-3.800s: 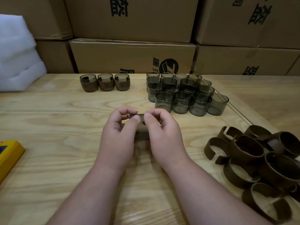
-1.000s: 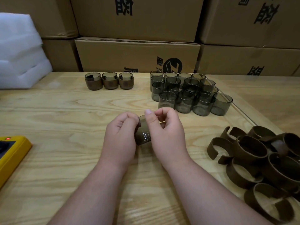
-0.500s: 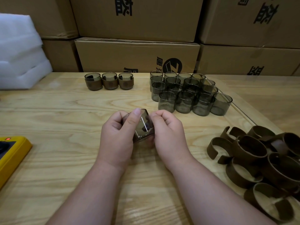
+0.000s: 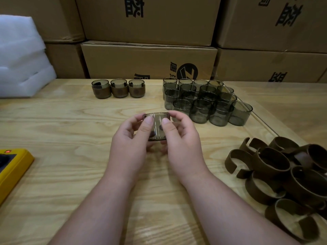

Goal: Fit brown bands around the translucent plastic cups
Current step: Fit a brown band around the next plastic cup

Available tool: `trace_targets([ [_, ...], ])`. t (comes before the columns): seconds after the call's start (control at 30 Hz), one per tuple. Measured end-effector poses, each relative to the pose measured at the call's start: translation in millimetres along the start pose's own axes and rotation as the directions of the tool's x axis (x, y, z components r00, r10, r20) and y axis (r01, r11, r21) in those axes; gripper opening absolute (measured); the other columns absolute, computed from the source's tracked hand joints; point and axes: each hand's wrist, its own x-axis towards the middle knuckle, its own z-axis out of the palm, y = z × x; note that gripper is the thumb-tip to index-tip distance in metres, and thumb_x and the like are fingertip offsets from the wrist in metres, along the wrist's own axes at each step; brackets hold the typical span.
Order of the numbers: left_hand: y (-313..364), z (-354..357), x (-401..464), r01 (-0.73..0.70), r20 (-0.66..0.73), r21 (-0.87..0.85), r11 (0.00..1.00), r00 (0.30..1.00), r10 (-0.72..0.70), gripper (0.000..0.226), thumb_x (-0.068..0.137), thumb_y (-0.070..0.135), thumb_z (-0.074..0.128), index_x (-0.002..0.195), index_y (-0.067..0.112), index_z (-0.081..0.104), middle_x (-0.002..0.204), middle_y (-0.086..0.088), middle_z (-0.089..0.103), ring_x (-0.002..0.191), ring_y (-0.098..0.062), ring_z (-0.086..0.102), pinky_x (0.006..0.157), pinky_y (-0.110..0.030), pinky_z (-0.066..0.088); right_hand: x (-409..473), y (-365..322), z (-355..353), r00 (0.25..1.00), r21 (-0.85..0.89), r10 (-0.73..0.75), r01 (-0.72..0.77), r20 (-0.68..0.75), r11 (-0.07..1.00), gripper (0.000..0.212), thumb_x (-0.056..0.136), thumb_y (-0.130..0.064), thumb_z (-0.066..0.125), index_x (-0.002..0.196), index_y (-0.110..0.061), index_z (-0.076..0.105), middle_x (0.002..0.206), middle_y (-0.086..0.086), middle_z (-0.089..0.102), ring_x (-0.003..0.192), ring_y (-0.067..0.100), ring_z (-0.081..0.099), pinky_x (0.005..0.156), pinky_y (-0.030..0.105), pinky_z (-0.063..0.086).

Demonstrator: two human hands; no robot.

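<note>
Pale, grained wood forms the table (image 4: 70,174); above its middle the left hand (image 4: 129,147) and right hand (image 4: 182,144) together grasp one translucent cup (image 4: 156,127), thumbs on its near wall, fingers curled behind; a cluster of bare cups (image 4: 207,101) stands further back on the right; three banded cups (image 4: 118,88) sit in a row at the far edge; brown bands (image 4: 286,175) lie heaped at the right; stacked cardboard boxes (image 4: 148,61) close the back; white foam (image 4: 21,55) lies far left; a yellow device (image 4: 12,168) sits at the left edge.
</note>
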Motion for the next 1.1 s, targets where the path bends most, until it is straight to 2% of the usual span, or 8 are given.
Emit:
trace_targets([
  [0.1,-4.5,-1.8,1.0,-0.021,0.089,0.07,0.997,0.996,0.015,0.055,0.088,0.025,0.071,0.141,0.022,0.059,0.124,0.004,0.073,0.116,-0.016,0.07,0.093,-0.035,0.059,1.2,2.1,-1.1,0.999,-0.029,-0.032,0.031,-0.019,0.999,0.027,0.089,-0.035,0.07,0.113,-0.044,0.061,0.103,-0.006,0.069,0.086,0.019,0.071,0.072,0.042,0.063],
  [0.27,-4.0,1.9,-2.1,-0.077,0.184,0.122,0.989,0.982,0.054,0.074,0.076,0.027,0.077,0.144,0.031,0.047,0.12,0.017,0.074,0.114,0.0,0.068,0.083,-0.013,0.054,1.0,2.0,-1.4,0.999,-0.031,-0.053,0.053,-0.008,0.998,0.019,0.09,-0.037,0.063,0.108,-0.041,0.061,0.099,-0.006,0.068,0.081,0.015,0.067,0.069,0.035,0.058],
  [0.47,-0.4,0.3,-4.5,-0.15,0.125,0.259,0.954,0.985,0.121,0.076,0.064,0.048,0.083,0.133,0.058,0.05,0.121,0.013,0.069,0.107,-0.004,0.07,0.079,-0.017,0.056,0.2,0.1,0.3,1.0,-0.017,-0.014,0.014,-0.006,1.0,0.037,0.085,-0.042,0.064,0.12,-0.03,0.06,0.109,-0.003,0.065,0.079,0.004,0.063,0.068,0.026,0.053],
  [0.6,-2.7,-0.9,-3.7,-0.146,0.12,0.271,0.951,0.986,0.117,0.072,0.069,0.037,0.081,0.136,0.047,0.055,0.124,0.016,0.07,0.106,-0.004,0.07,0.082,-0.02,0.058,0.9,3.4,1.5,1.0,-0.054,0.007,-0.007,0.001,0.999,0.045,0.08,-0.043,0.067,0.122,-0.031,0.061,0.119,-0.003,0.065,0.101,0.018,0.069,0.086,0.044,0.061],
  [0.7,-3.1,-1.3,-3.9,-0.16,0.118,0.277,0.947,0.984,0.132,0.059,0.072,0.026,0.078,0.128,0.039,0.063,0.122,0.011,0.072,0.103,-0.006,0.072,0.084,-0.026,0.061,0.8,5.6,2.1,0.999,-0.113,-0.03,0.031,0.013,0.993,0.04,0.078,-0.043,0.069,0.116,-0.036,0.062,0.116,-0.011,0.067,0.103,0.01,0.068,0.086,0.033,0.059],
  [0.83,-4.0,-1.5,-3.6,-0.192,0.129,0.336,0.922,0.979,0.157,0.068,0.077,0.003,0.081,0.11,0.059,0.064,0.115,0.017,0.073,0.095,-0.005,0.074,0.078,-0.023,0.06,0.6,5.5,3.6,0.999,-0.134,-0.034,0.037,0.019,0.99,0.045,0.073,-0.044,0.073,0.115,-0.039,0.06,0.115,-0.016,0.068,0.101,0.0,0.066,0.079,0.019,0.055],
  [1.0,-3.9,-1.6,-5.1,-0.204,0.145,0.436,0.877,0.977,0.156,0.073,0.078,0.0,0.074,0.124,0.055,0.059,0.129,0.011,0.067,0.115,-0.014,0.068,0.1,-0.042,0.056,0.3,4.2,4.0,0.999,-0.194,-0.049,0.049,0.005,0.98,0.063,0.067,-0.05,0.077,0.124,-0.031,0.058,0.12,-0.01,0.063,0.107,0.005,0.066,0.093,0.03,0.057],
  [1.1,-2.2,0.1,-7.4,-0.225,0.177,0.473,0.851,0.971,0.159,0.075,0.079,0.0,0.07,0.125,0.057,0.056,0.129,0.011,0.067,0.111,-0.018,0.069,0.096,-0.047,0.057,0.6,3.1,3.1,0.999,-0.223,-0.044,0.037,-0.026,0.974,0.064,0.062,-0.057,0.077,0.117,-0.032,0.056,0.117,-0.011,0.062,0.106,0.008,0.066,0.094,0.035,0.057],
])
